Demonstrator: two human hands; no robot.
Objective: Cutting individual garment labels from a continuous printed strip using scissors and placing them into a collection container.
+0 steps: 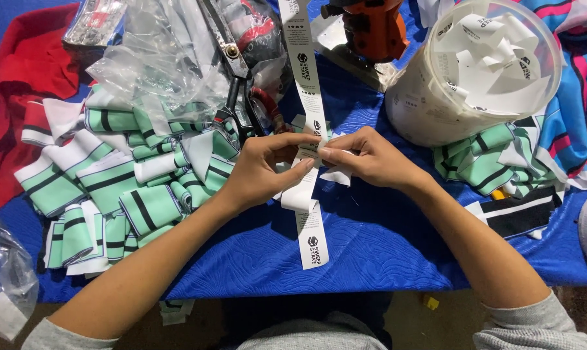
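Observation:
A long white label strip (311, 223) with black printed marks runs from the top of the view down over the blue table cover (371, 246). My left hand (261, 170) and my right hand (371, 159) both pinch the strip at its middle, fingertips meeting, where the tape is folded or creased. A small green-and-white striped fabric piece (320, 133) is held against the strip between my fingers. The strip's free end hangs toward the table's front edge.
A heap of green, white and black striped fabric pieces (112, 188) lies at left, another heap (494, 165) at right. Black-handled scissors (238, 84) and clear plastic bags (170, 58) sit behind. A translucent tub of cut labels (481, 71), an orange machine (371, 29), red cloth (27, 71).

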